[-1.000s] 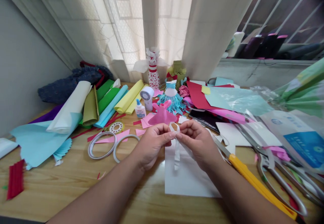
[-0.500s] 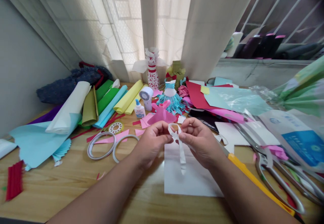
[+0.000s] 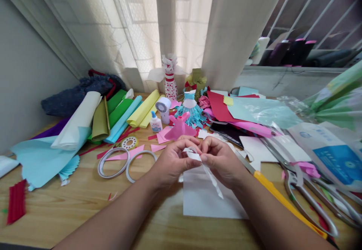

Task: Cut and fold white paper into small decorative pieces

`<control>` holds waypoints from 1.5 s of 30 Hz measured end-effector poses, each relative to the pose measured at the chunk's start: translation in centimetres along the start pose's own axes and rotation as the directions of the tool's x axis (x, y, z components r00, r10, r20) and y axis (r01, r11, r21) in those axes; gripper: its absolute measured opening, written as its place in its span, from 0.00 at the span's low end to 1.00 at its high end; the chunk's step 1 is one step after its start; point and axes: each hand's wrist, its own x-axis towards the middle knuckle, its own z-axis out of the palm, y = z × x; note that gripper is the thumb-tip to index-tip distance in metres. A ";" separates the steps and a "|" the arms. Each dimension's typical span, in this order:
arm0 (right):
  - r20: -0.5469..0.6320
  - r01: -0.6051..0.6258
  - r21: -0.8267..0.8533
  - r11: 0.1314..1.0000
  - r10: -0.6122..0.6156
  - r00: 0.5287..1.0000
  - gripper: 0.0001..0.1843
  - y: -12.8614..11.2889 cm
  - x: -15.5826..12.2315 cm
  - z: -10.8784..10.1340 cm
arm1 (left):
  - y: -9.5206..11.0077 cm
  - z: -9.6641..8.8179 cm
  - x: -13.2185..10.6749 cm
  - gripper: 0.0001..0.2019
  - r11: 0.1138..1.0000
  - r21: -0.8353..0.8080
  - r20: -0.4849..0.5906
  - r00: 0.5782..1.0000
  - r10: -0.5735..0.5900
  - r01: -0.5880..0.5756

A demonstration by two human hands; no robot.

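Both hands meet above a white sheet of paper (image 3: 207, 201) on the wooden table. My left hand (image 3: 172, 161) and my right hand (image 3: 222, 159) pinch the top of a narrow white paper strip (image 3: 210, 176) between their fingertips. The strip's free tail hangs down to the right over the sheet. A pink paper dress (image 3: 180, 128) and a blue fringed paper dress (image 3: 190, 110) stand just beyond the hands.
Two tape rings (image 3: 113, 163) and a glue bottle (image 3: 155, 122) lie to the left, with rolled coloured papers (image 3: 121, 116) behind. A yellow-handled cutter (image 3: 283, 201) and large scissors (image 3: 308, 193) lie to the right, beside coloured sheets and plastic bags (image 3: 336, 155).
The strip's loop between my fingers has been pressed flatter, and its tail has swung from hanging straight down to slanting right. Both hands have drawn closer together.
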 end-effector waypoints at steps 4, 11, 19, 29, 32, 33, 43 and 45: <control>-0.010 0.121 -0.257 0.959 -0.128 0.992 0.07 -0.2 -0.1 -0.3 | 0.1 0.0 0.1 0.05 0.998 0.069 -0.101 0.995 0.020 -0.013; 0.121 0.397 -0.671 0.626 -0.436 0.892 0.06 -0.9 -0.5 0.0 | 0.8 -0.1 -0.3 0.04 0.884 0.467 -0.201 0.972 0.120 -0.013; 0.053 0.394 -0.757 0.521 -0.552 0.832 0.03 -0.4 -0.1 0.8 | 1.2 -0.2 -0.3 0.08 0.847 0.530 -0.153 0.976 0.154 -0.050; 0.278 0.497 -0.863 0.095 -0.732 0.623 0.05 -7.1 4.3 2.6 | 7.4 -2.3 -0.2 0.03 0.334 0.913 -0.080 0.700 0.710 -0.235; 0.475 0.528 -0.828 -0.190 -0.737 0.480 0.08 -7.7 5.5 2.0 | 8.5 -3.6 0.0 0.04 -0.074 0.974 0.181 0.533 0.826 -0.215; 0.511 0.533 -0.813 -0.233 -0.725 0.463 0.09 -7.5 5.7 1.7 | 8.3 -4.0 0.0 0.05 -0.156 0.966 0.242 0.510 0.825 -0.206; 0.499 0.540 -0.838 -0.075 -0.504 0.705 0.08 -3.6 5.7 -1.8 | 2.9 -6.0 0.5 0.07 -0.171 0.961 0.275 0.753 0.598 -0.215; 0.496 0.531 -0.844 -0.081 -0.496 0.713 0.09 -3.2 6.2 -2.1 | 2.3 -6.2 0.9 0.08 -0.164 0.967 0.253 0.776 0.578 -0.193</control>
